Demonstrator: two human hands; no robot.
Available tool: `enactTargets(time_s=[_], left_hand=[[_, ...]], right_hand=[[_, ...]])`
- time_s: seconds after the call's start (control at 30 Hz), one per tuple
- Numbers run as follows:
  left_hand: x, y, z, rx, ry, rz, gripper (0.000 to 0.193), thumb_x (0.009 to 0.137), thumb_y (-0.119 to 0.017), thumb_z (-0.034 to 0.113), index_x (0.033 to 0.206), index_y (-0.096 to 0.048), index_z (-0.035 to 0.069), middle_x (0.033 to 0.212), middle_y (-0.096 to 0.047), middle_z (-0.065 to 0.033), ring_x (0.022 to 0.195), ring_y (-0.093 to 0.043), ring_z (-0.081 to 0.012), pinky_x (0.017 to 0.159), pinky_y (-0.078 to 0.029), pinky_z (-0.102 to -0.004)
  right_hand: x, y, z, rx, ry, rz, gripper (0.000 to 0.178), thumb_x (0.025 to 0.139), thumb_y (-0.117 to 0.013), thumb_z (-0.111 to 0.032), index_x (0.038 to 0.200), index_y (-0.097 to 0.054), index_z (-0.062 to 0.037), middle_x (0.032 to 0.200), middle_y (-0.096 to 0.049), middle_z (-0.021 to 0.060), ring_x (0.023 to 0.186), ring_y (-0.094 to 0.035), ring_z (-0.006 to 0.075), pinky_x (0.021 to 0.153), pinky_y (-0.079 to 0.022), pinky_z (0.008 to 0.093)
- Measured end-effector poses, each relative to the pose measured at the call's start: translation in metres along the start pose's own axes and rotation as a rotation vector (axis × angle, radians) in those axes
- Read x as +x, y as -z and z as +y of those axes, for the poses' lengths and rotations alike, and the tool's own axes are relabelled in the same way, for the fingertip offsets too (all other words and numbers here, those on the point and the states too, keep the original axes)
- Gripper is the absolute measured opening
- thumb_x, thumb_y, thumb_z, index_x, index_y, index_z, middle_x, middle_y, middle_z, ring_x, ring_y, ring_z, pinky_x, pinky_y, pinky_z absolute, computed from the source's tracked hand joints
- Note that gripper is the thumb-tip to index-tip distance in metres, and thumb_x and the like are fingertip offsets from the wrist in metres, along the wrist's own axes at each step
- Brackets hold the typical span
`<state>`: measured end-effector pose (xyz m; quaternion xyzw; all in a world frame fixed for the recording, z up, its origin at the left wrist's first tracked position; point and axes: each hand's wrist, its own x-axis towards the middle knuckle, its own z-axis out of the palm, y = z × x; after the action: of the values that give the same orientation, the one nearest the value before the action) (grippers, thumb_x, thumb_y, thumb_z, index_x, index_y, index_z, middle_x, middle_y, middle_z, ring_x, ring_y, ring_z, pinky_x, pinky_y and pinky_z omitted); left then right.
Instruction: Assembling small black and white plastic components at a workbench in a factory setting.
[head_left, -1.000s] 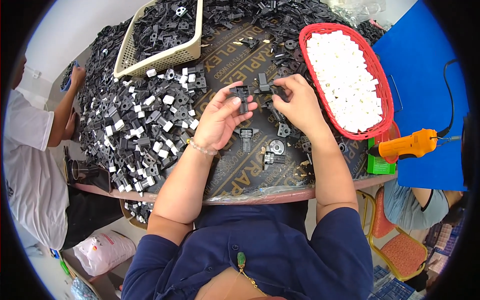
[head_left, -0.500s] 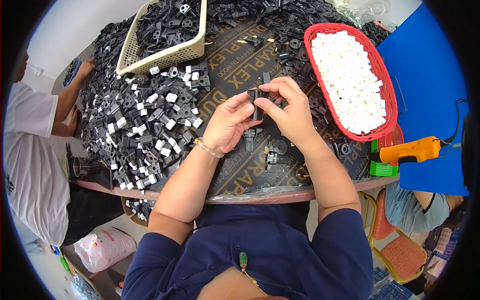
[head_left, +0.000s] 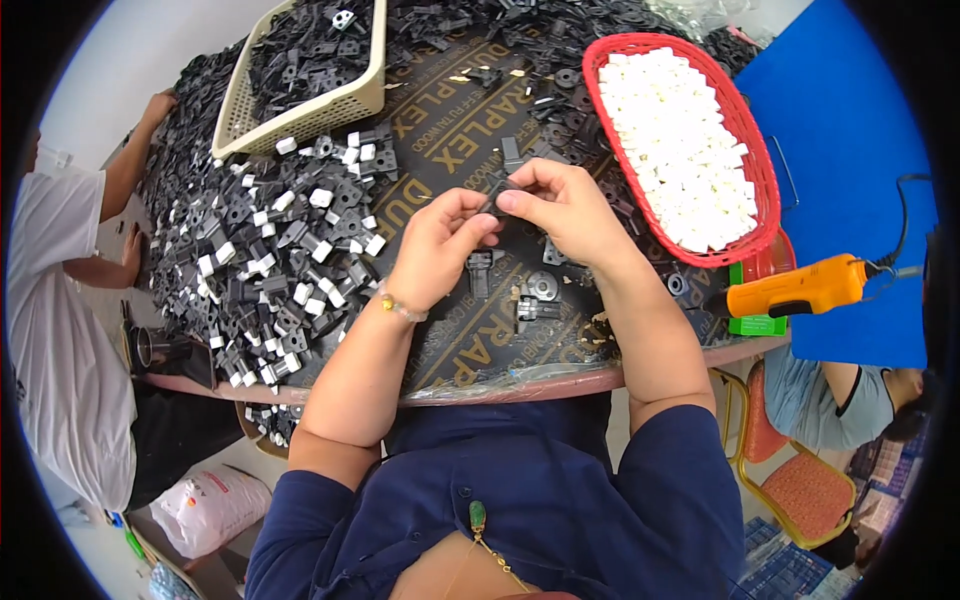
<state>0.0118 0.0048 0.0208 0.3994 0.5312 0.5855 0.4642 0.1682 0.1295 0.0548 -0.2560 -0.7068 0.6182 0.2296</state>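
Over the middle of the table, my left hand (head_left: 437, 248) and my right hand (head_left: 580, 218) are both closed on one small black plastic part (head_left: 498, 190). Fingertips cover most of it, so its full shape is hidden. Just below my hands lie a loose black part (head_left: 481, 272) and another black part with a round end (head_left: 540, 298). To the left spreads a heap of black parts with white blocks on them (head_left: 300, 250). A red basket (head_left: 771, 200) full of small white blocks (head_left: 680, 150) stands at the right.
A beige basket (head_left: 310, 136) of black parts stands at the far left, with more black parts piled behind. An orange power tool (head_left: 800, 290) with a cord sits right, by a green box (head_left: 757, 325) and blue board (head_left: 840, 200). A co-worker's arm (head_left: 118, 190) reaches in at left.
The black part has been turned from upright and is now more covered by my fingers. My fingertips have drawn closer together. The whole view has shifted slightly.
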Motion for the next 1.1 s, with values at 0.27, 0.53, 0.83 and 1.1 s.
enactTargets(time_s=[0.27,0.53,0.83,1.1], left_hand=[[-0.001,0.003,0.002,-0.28,-0.056,0.073,0.016,0.096,-0.063,0.005,0.111,-0.062,0.001,0.1,-0.072,-0.0098,0.087,-0.068,-0.0144,0.075,-0.053,-0.0257],[0.008,0.007,-0.005,-0.626,-0.009,0.129,0.029,0.089,-0.067,-0.001,0.116,-0.059,0.005,0.095,-0.067,-0.0049,0.085,-0.062,-0.0154,0.077,-0.049,-0.028],[0.007,0.005,-0.001,-0.604,-0.035,0.192,0.055,0.087,-0.07,0.0,0.134,-0.044,0.008,0.1,-0.069,-0.0092,0.087,-0.065,-0.018,0.073,-0.048,-0.027],[0.008,0.003,-0.009,-0.516,-0.142,0.269,0.05,0.086,-0.074,0.0,0.127,-0.045,0.006,0.102,-0.069,-0.0049,0.086,-0.064,-0.0105,0.071,-0.047,-0.0237]], right_hand=[[-0.01,0.059,-0.023,-0.54,0.204,0.442,0.018,0.086,-0.073,-0.009,0.101,-0.068,-0.0008,0.091,-0.07,0.008,0.082,-0.064,0.016,0.075,-0.051,0.0299],[-0.034,0.148,0.008,-1.169,-0.248,0.496,0.027,0.075,-0.074,-0.01,0.099,-0.069,0.0,0.088,-0.07,0.0182,0.085,-0.067,0.0367,0.079,-0.053,0.0426],[-0.01,0.021,-0.017,-0.08,0.091,0.163,0.022,0.086,-0.069,0.0,0.108,-0.069,-0.0015,0.095,-0.067,-0.0002,0.08,-0.062,0.0088,0.073,-0.05,0.023],[-0.001,-0.034,0.013,0.494,-0.032,0.018,0.025,0.089,-0.067,0.003,0.113,-0.06,0.0045,0.102,-0.068,0.0118,0.09,-0.069,0.0175,0.082,-0.058,0.0302]])
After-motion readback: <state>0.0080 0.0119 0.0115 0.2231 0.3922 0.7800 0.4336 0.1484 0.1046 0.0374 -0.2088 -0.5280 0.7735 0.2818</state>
